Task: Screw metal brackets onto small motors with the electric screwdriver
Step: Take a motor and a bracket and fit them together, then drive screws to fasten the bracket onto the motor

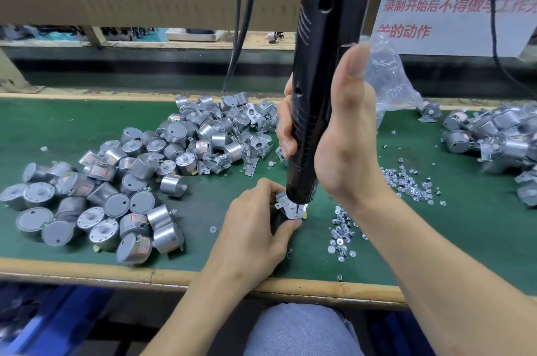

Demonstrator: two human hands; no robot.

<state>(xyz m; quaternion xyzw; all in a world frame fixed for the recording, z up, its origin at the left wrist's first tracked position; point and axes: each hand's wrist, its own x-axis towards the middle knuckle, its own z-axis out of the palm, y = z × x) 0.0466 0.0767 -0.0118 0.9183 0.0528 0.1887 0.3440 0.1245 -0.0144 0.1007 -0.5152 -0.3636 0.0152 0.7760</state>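
Note:
My right hand (345,135) grips the black electric screwdriver (319,65), held upright with its tip down on a metal bracket (286,203). My left hand (255,228) pinches that bracket and the small motor under it on the green mat; the motor is mostly hidden by my fingers. A heap of loose silver motors (116,190) lies to the left. Loose brackets (250,135) are piled behind them. Small screws (343,233) are scattered to the right of my left hand.
More screws (406,181) lie further right. A pile of motors with brackets fitted (494,138) sits at the far right. A clear plastic bag (392,82) stands behind my right hand. Cables (241,21) hang at the back. The wooden table edge (145,271) runs along the front.

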